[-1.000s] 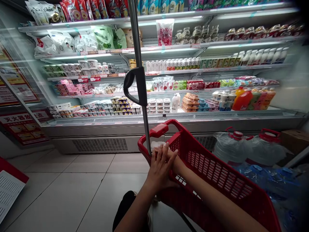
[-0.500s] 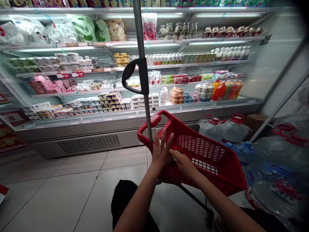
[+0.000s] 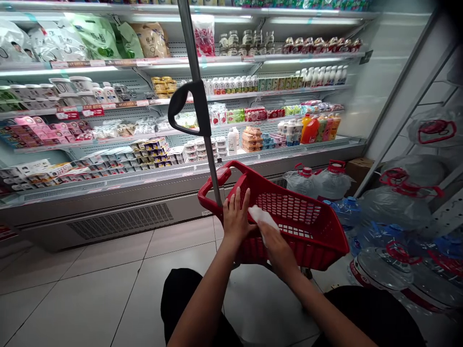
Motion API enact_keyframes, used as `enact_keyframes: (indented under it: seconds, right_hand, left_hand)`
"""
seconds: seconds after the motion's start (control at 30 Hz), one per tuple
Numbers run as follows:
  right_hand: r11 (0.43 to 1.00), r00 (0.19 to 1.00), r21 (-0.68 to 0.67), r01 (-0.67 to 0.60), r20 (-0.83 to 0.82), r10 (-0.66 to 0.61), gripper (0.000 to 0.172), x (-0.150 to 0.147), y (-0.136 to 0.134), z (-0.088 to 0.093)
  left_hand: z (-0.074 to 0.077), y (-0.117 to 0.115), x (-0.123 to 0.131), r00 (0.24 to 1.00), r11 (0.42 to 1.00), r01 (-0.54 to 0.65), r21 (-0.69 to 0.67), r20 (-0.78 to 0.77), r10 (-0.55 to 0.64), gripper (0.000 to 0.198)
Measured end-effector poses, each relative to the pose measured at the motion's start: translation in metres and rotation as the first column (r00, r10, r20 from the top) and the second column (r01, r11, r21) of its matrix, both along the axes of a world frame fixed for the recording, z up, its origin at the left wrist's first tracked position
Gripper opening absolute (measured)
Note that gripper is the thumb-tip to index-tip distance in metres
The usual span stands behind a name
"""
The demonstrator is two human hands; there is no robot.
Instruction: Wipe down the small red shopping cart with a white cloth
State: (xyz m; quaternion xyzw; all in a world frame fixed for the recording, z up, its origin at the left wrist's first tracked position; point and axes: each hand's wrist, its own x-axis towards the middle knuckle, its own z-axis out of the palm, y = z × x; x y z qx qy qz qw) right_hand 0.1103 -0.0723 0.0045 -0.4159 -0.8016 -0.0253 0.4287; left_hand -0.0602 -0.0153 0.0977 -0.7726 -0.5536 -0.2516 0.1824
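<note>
A red plastic shopping basket [image 3: 289, 205] on wheels stands in front of me, its side walls pierced with rows of holes. From its near-left corner rises a grey metal pole [image 3: 188, 43] with a dark looped grip [image 3: 188, 108]. My left hand [image 3: 236, 219] lies with fingers spread over the near-left rim, holding nothing. Just to its right, my right hand [image 3: 277, 248] grips a crumpled white cloth [image 3: 264, 217], possibly a tissue, against the basket's near side. Part of the cloth is hidden by the fingers.
A refrigerated display shelf [image 3: 123, 183] with dairy tubs, pouches and bottles spans the back. Large clear water bottles [image 3: 383, 265] with red handles crowd the right side, near a cardboard box [image 3: 358, 173]. Pale floor tiles [image 3: 90, 289] extend to the left. My knees show below.
The white cloth, hidden before, now shows in my right hand, which has shifted slightly away from my left hand. My view has turned a little to the right.
</note>
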Motion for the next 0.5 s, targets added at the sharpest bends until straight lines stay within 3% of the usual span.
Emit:
enact_keyframes:
  seconds: [0.1,0.17,0.33,0.5]
  right_hand:
    - [0.999,0.997,-0.004,-0.050,-0.050,0.050,0.081,-0.043,0.016,0.013]
    - [0.999,0.998,0.010,-0.050,-0.042,0.050,0.081,-0.047,0.019,0.017]
    - [0.999,0.995,0.021,-0.024,0.099,0.022,0.079,0.003,0.006,0.006]
    - [0.997,0.993,-0.019,0.079,0.084,-0.077,0.075,0.042,-0.001,-0.003]
  left_hand:
    - [-0.002,0.004,0.004,1.000,0.999,-0.023,0.033,0.018,0.023,0.097]
    - [-0.002,0.006,0.004,1.000,0.999,-0.016,0.039,0.017,0.015,0.098]
    - [0.005,0.012,-0.008,1.000,1.000,0.019,0.003,-0.008,-0.019,0.111]
    - [0.011,0.014,-0.017,0.998,0.999,0.045,-0.014,-0.051,-0.046,0.109]
